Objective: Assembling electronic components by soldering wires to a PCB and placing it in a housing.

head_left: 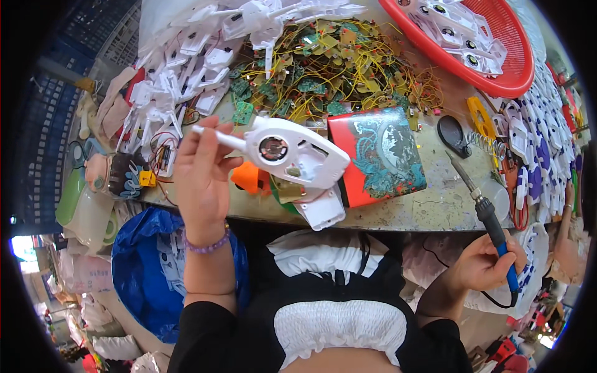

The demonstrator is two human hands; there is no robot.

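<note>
My left hand [202, 180] is raised over the table's front edge, its fingers closed on the narrow stem of a white plastic housing [333, 165]. A round speaker [273, 149] sits in the housing, beside an oblong opening. Below it hangs or lies a second white plastic part [322, 210]; whether the two are joined I cannot tell. At the right, my right hand [488, 264] grips a soldering iron [490, 221] by its blue handle, the tip pointing up and left, apart from the housing. A worn red box [345, 161] with a patterned top stands between them.
Circuit boards with yellow wires [311, 86] are heaped at the back. White housings [202, 71] pile up on the left; a red basket [519, 71] holds more. Near the iron are a black oval dish [454, 135] and a wire coil [480, 142]. A blue bag [140, 273] sits lower left.
</note>
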